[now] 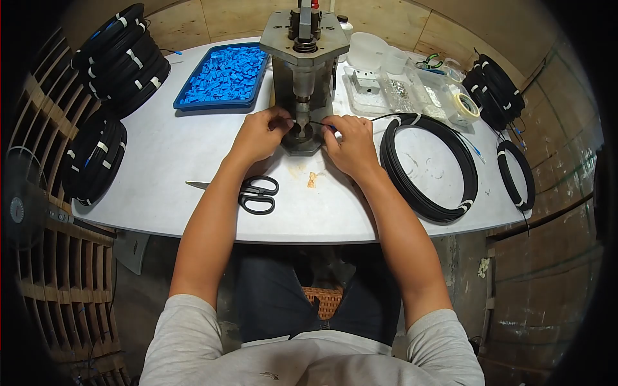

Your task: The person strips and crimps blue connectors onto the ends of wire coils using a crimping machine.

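At the base of the metal press (302, 71), my two hands face each other from either side of its lower die. My right hand (349, 140) pinches the end of a black cable that runs back to a large coil (430, 167) lying on the right. My left hand (262, 134) is closed at the die's left side, its fingertips on something small that I cannot make out. Under the press head, the cable end reaches the die between my hands. Black-handled scissors (259, 195) lie beside my left forearm, blades pointing left.
A dark blue tray (177, 103) full of blue parts is behind my left hand. Coil stacks (122, 61) stand at the far left, others (494, 90) at the right. Clear containers (393, 61), a tape roll (467, 105) and green-handled pliers (429, 62) sit back right.
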